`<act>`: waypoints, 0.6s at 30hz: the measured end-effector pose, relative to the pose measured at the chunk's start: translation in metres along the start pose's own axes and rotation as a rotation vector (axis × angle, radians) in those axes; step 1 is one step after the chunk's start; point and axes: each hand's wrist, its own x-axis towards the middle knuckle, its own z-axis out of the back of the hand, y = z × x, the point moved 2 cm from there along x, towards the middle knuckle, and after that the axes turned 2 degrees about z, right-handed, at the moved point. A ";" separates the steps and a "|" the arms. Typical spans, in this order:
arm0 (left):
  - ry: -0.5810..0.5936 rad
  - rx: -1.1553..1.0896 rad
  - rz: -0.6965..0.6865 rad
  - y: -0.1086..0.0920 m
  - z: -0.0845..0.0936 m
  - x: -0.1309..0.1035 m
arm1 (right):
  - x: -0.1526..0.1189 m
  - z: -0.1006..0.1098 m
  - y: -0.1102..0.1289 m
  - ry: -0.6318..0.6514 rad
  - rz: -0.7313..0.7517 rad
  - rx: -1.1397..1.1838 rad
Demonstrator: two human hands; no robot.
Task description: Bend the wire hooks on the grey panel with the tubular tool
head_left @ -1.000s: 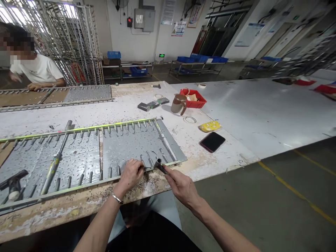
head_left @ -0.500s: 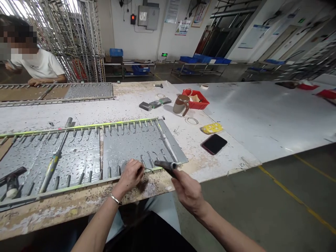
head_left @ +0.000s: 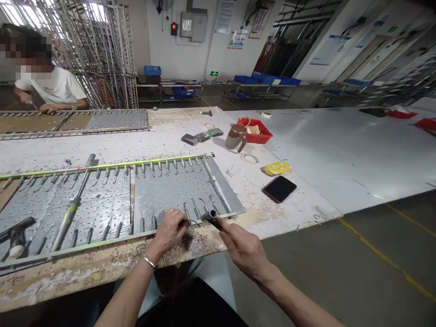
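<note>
A long grey metal rack point(head_left: 177, 186) with rows of small hooks lies flat on the worn workbench point(head_left: 163, 141). My left hand point(head_left: 170, 229) pinches a thin wire hook point(head_left: 192, 221) at the rack's near edge. My right hand point(head_left: 241, 247) grips a dark tubular tool point(head_left: 210, 215) whose head rests against that same hook area, just right of my left fingers. A silver bracelet sits on my left wrist.
A hammer-like tool point(head_left: 73, 202) lies on the rack's left part. On the bench stand a dark phone point(head_left: 279, 188), yellow pad point(head_left: 274, 168), brown mug point(head_left: 236, 137), red tray point(head_left: 255, 129) and tape rings. Another person point(head_left: 47, 88) works at a second rack far left.
My right hand swung the tool up and away from the hook, then brought its head back down beside my left fingers. My left hand stayed on the hook.
</note>
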 end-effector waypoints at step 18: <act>-0.033 -0.017 -0.019 0.005 -0.003 0.000 | 0.002 -0.004 -0.001 0.023 0.010 0.018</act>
